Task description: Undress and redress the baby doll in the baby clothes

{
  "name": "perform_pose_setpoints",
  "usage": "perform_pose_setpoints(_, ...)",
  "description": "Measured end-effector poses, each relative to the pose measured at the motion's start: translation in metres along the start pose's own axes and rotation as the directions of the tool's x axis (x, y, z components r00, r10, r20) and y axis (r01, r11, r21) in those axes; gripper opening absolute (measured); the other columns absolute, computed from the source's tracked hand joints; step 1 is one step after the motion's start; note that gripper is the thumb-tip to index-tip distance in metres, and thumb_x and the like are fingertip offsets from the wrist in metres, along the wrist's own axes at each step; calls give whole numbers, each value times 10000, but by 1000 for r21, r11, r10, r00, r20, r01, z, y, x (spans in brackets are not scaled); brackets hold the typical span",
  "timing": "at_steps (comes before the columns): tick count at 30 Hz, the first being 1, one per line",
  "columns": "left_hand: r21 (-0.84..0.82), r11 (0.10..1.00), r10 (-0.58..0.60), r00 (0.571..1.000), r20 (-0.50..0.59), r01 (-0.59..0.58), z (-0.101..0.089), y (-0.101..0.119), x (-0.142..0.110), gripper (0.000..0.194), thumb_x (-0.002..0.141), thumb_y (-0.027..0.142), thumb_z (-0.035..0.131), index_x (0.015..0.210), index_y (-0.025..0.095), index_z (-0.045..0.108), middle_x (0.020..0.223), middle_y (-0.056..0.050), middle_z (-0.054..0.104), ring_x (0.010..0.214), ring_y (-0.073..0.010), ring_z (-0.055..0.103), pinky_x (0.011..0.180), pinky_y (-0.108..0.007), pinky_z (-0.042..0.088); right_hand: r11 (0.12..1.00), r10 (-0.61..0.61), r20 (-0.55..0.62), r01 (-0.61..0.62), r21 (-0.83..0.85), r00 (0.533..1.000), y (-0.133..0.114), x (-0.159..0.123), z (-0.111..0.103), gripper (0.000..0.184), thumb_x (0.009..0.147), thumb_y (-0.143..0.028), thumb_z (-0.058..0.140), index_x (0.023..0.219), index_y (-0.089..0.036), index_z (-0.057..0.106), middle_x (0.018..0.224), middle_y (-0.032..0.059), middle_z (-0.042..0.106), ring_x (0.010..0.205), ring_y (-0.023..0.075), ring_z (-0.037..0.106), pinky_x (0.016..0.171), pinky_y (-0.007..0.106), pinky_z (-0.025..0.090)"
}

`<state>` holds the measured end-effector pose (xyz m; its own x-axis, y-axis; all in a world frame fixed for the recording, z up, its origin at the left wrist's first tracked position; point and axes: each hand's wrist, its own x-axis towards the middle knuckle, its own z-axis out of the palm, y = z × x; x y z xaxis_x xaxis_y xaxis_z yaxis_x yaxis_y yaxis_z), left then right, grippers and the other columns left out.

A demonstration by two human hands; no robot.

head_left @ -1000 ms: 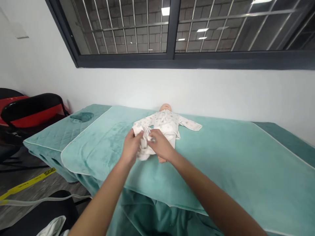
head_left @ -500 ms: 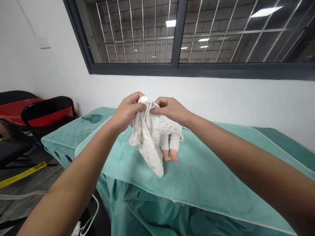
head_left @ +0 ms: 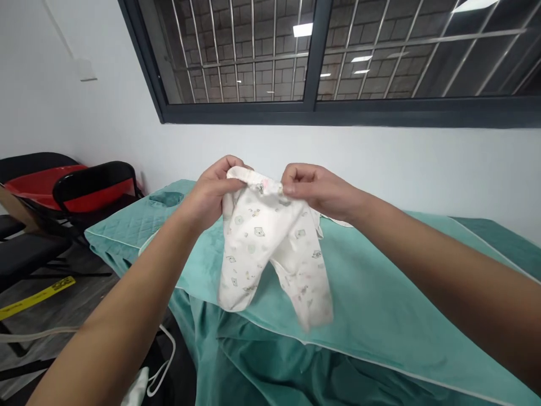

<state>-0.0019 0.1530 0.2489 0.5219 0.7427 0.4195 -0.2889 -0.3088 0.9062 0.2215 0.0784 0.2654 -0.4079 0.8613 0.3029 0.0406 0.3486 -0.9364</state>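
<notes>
The left hand (head_left: 216,187) pinches the waistband (head_left: 262,184) of printed white baby trousers (head_left: 256,231) between thumb and curled fingers; the right hand (head_left: 316,187), likewise closed, grips it farther along. The trousers hang, legs parted, over the near edge of the teal-covered bed (head_left: 393,287). A white garment (head_left: 318,223), mostly hidden, lies behind them.

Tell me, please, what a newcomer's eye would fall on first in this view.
Probably the small white printed fabric trousers, hanging at the centre with the left hand and right hand gripping the waistband. Behind and below them spreads a teal plush bed cover, while a wide dark-framed window fills the top. A bright yellow strip stands out low on the left.
</notes>
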Motion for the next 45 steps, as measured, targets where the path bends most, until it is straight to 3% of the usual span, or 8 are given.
perform_pose_setpoints(9,241,965,-144,980,138,108,40,-7,-5,310,735,377,779,904,150,654,867,-34,649,787,-178,628,667,-264,475,977,-179,-293,134,-166,939,7,10,6,357,696,-426,832,784,-205,566,736,-40,536,651,100,503,581,228,391)
perform_pose_setpoints(17,-222,973,-90,990,-111,63,38,-39,1,315,802,443,725,816,180,552,718,23,548,638,-98,538,591,-208,424,932,196,-64,-206,-299,978,14,-7,-7,470,664,-505,825,978,-209,639,854,18,675,757,188,620,635,274,459)
perform_pose_setpoints(21,-215,961,-188,980,-58,172,41,-45,-1,450,778,599,688,823,163,589,709,-16,602,674,-156,604,630,-267,473,850,207,-168,-263,-457,964,24,-5,-7,308,676,-430,801,808,-193,656,787,5,640,771,179,601,653,267,434)
perform_pose_setpoints(28,214,913,-403,846,349,347,36,-44,-16,478,696,421,819,1084,166,706,1029,-94,729,939,-262,676,806,-356,514,960,68,-316,-148,-237,946,29,3,-2,279,655,-293,758,683,-200,496,642,-62,480,580,96,442,527,231,318)
perform_pose_setpoints(33,-187,957,-213,975,65,222,27,-56,-16,332,772,374,752,1018,154,721,984,-74,733,867,-195,674,766,-285,511,929,31,-311,-142,-341,950,43,-9,-9,349,694,-412,782,677,-190,513,669,-50,462,616,94,413,541,228,277)
perform_pose_setpoints(37,-274,929,-259,966,1,249,29,-64,-17,306,750,391,771,886,124,714,833,-55,724,744,-168,656,676,-257,502,951,162,-231,-214,-222,959,53,-17,-8,384,728,-469,771,668,-189,515,679,-40,465,613,99,430,529,227,297)
perform_pose_setpoints(42,-172,910,-340,917,209,377,29,-64,-27,487,741,473,776,1082,134,695,993,-112,745,859,-232,696,724,-305,527,973,123,-325,-49,225,938,45,-14,5,373,698,-432,819,730,-204,526,753,-21,546,706,134,538,641,263,450)
perform_pose_setpoints(45,-47,890,-385,802,456,454,26,-59,-34,677,603,407,879,1190,142,670,1124,-154,724,998,-317,690,839,-401,539,954,125,-331,-22,298,935,42,-13,9,387,706,-462,819,720,-208,526,695,-31,519,646,123,519,605,259,456)
